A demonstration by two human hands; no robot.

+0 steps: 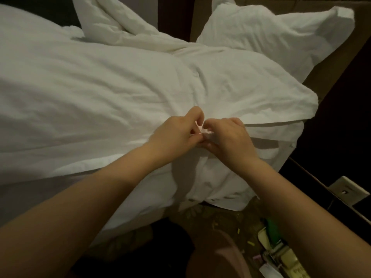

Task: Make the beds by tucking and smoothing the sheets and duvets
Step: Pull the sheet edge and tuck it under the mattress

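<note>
A rumpled white duvet (90, 93) covers the bed and hangs over its near edge. My left hand (174, 135) and my right hand (230, 137) meet at the middle of that edge, fingers pinched on thin white ties (200, 130) of the duvet cover. The ties stand up between the fingertips. A row of small buttons (202, 200) shows on the cover's hanging hem below the hands. A white pillow (281, 39) lies at the head end, upper right, and a second bunched pillow or fold (112, 19) sits behind the duvet.
A dark bedside unit with a white switch plate (348, 189) stands at the right. Patterned carpet (226, 219) lies below the bed edge, with a cart or tray of small supplies (281, 249) at the lower right. A brown headboard panel (331, 67) runs behind the pillow.
</note>
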